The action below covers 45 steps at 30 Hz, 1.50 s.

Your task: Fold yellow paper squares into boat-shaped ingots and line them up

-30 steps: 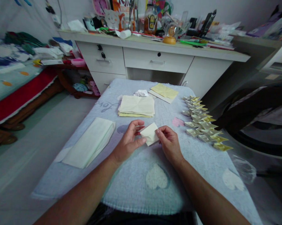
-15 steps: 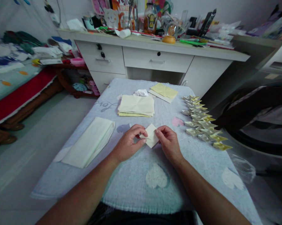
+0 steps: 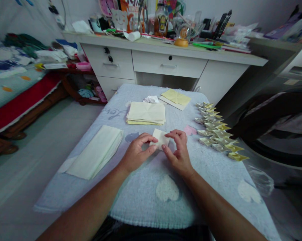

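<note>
A small folded square of cream paper is between my two hands, just above the cloth. My left hand pinches its left corner between thumb and fingers. My right hand is at the right side of the paper, thumb on the lower edge and index fingertip at the upper right corner, the other fingers curled. Beyond the hands lies a stack of cream and yellow paper sheets. Rows of folded paper boats stand at the right.
A long folded cream paper bundle lies on the left of the cloth-covered table. Crumpled white tissue and yellow creased sheets are at the back. Behind stands a white desk crowded with items; a washing machine is at right.
The folded paper has turned from a diamond to a squarer angle and shifted slightly left. My right thumb has moved down to its lower edge, apart from the index finger.
</note>
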Motion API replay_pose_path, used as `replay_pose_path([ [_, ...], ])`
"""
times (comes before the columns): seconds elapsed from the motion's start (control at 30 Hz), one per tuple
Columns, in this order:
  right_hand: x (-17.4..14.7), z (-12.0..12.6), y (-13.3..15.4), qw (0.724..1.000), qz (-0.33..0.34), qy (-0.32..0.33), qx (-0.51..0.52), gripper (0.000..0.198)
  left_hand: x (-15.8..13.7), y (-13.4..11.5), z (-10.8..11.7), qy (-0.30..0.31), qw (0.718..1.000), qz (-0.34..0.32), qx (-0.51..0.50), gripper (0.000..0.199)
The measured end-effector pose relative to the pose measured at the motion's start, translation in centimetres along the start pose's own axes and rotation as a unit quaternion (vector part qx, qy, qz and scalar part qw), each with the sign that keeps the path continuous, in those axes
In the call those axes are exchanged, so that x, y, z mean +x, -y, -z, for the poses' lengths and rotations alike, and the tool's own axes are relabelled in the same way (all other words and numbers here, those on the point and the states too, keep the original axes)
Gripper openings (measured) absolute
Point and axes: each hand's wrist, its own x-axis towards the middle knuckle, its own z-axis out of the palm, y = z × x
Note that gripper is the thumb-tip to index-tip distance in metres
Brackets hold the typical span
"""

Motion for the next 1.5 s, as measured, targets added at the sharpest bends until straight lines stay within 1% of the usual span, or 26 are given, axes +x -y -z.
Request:
replay_pose_path([
  [0.1, -0.2, -0.06, 0.35, 0.997, 0.033, 0.038, -0.051, 0.021, -0.08, 0.01, -0.04, -0.003, 1.0, -0.003, -0.023, 0.026],
  [0.17, -0.29, -0.22, 0.3, 0.996, 0.039, 0.044, -0.068, 0.018, -0.13, 0.11, -0.11, -0.005, 1.0, 0.002, -0.03, 0.032],
  [0.23, -0.35, -0.37, 0.12, 0.995, 0.043, 0.041, -0.078, 0.014, -0.14, 0.31, -0.22, -0.007, 0.999, 0.012, -0.031, 0.034],
  [0.33, -0.42, -0.51, -0.1, 0.994, 0.057, 0.04, -0.087, 0.011, -0.07, 0.68, -0.42, -0.007, 0.999, 0.028, -0.031, 0.031],
  [0.5, -0.41, -0.63, -0.06, 0.991, 0.08, 0.048, -0.1, 0.016, 0.15, 0.95, -0.68, -0.006, 0.999, 0.035, -0.025, 0.02],
  [0.63, -0.31, -0.63, 0.05, 0.99, 0.085, 0.057, -0.1, 0.019, 0.19, 0.76, -0.58, 0.016, 0.998, 0.05, -0.039, 0.021],
  [0.7, -0.28, -0.54, 0.05, 0.991, 0.08, 0.053, -0.097, 0.017, 0.13, 0.58, -0.41, 0.037, 0.997, 0.05, -0.046, 0.02],
  [0.87, -0.21, -0.17, -0.22, 0.995, 0.051, 0.047, -0.071, 0.012, -0.06, 0.31, -0.25, 0.063, 0.998, 0.006, -0.029, 0.019],
  [0.97, -0.14, -0.05, -0.46, 0.997, 0.026, 0.051, -0.044, 0.008, -0.06, 0.47, -0.4, 0.057, 0.998, -0.025, 0.016, 0.023],
  [1.1, -0.08, -0.04, -0.58, 0.998, 0.011, 0.059, -0.014, 0.007, 0.02, 0.68, -0.5, 0.039, 0.995, -0.045, 0.074, 0.019],
  [1.37, 0.04, -0.03, -0.25, 0.998, -0.003, 0.062, 0.001, 0.007, 0.09, 0.17, -0.5, 0.043, 0.995, -0.036, 0.084, 0.012],
  [1.5, 0.08, -0.08, -0.18, 0.998, -0.008, 0.064, 0.0, 0.007, 0.05, 0.17, -0.62, 0.04, 0.997, -0.028, 0.062, 0.011],
])
